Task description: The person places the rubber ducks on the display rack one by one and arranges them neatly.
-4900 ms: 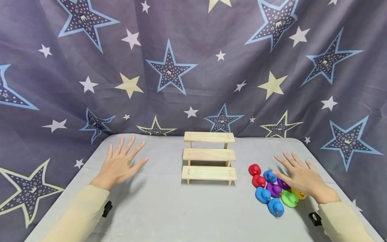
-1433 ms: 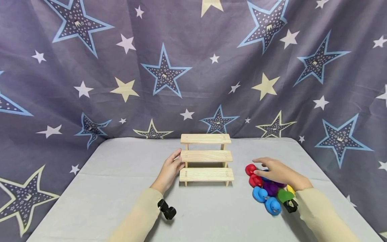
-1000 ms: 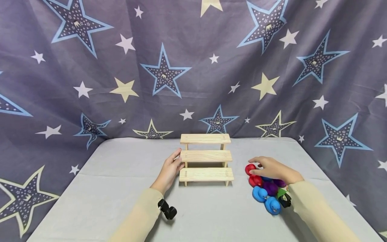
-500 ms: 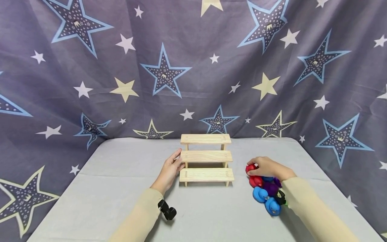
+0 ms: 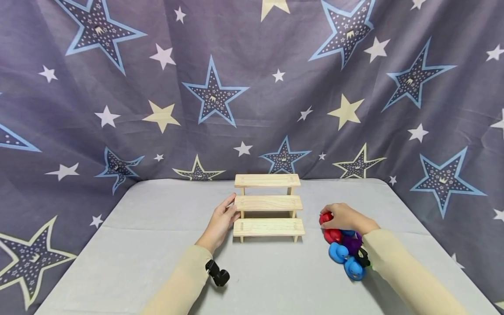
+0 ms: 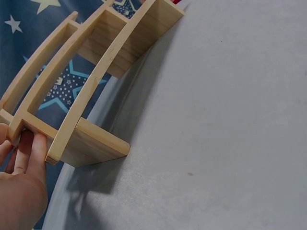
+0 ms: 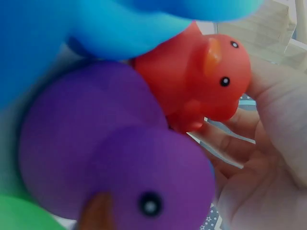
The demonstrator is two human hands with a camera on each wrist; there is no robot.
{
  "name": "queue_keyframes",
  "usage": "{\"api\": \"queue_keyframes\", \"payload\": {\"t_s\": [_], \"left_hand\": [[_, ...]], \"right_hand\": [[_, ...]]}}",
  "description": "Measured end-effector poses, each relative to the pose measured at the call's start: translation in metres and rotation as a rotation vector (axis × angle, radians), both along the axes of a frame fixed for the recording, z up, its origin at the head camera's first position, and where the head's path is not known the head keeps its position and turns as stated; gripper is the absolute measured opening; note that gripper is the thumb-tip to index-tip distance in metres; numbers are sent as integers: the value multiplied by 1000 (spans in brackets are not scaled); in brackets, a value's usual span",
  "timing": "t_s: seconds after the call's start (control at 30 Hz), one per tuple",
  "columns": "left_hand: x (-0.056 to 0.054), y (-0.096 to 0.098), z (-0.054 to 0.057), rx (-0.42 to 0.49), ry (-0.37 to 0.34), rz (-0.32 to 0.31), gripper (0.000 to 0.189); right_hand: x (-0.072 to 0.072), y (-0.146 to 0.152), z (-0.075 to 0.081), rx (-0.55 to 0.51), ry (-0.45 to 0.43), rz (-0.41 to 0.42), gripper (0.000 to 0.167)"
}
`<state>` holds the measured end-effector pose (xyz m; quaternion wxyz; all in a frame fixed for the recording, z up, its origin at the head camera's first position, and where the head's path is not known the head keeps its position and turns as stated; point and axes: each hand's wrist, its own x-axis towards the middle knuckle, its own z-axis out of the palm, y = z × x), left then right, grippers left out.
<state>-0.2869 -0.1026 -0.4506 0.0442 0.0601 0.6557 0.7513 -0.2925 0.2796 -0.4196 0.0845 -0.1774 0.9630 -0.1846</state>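
A pale wooden three-step stand [image 5: 269, 203] stands mid-table. My left hand [image 5: 220, 223] grips its left end at the middle step, fingers round the wooden end piece [image 6: 41, 125] in the left wrist view. To the right, my right hand [image 5: 350, 218] pinches the farther red rubber duck [image 5: 326, 217] between thumb and fingers. A second red duck [image 5: 332, 236] sits just nearer, partly under the hand. Beside them lie purple ducks [image 5: 351, 244] and blue ducks [image 5: 355, 268]. In the right wrist view a purple duck [image 7: 96, 139] fills the foreground before a red one [image 7: 187, 72].
The ducks bunch together on the grey cloth-covered table [image 5: 260, 280]. My right forearm and wrist strap [image 5: 363, 258] hide the green and yellow ones almost wholly. A dark curtain with stars [image 5: 220, 144] hangs behind the table's back edge.
Both hands were spread above the table at first. My left hand has come to the stand's left end; my right hand has moved left over the ducks and closed on the farther red one.
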Motion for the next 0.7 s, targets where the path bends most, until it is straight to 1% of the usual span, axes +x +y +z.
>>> {"api": "queue_keyframes", "payload": {"t_s": [0.2,0.3,0.53,0.7], "left_hand": [[0,1,0,-2,-5,-5,53],[0,0,0,2,-6,-6,53],[1,1,1,6,-9,-5,53],[2,1,2,4,-11,-4,53]], "right_hand": [[-2,2,-3,-8,-4,-17,42],[0,1,1,-7,1,-11,42],[0,2,8,19,24,-4,44],[2,1,18,16,57,13,44]]}}
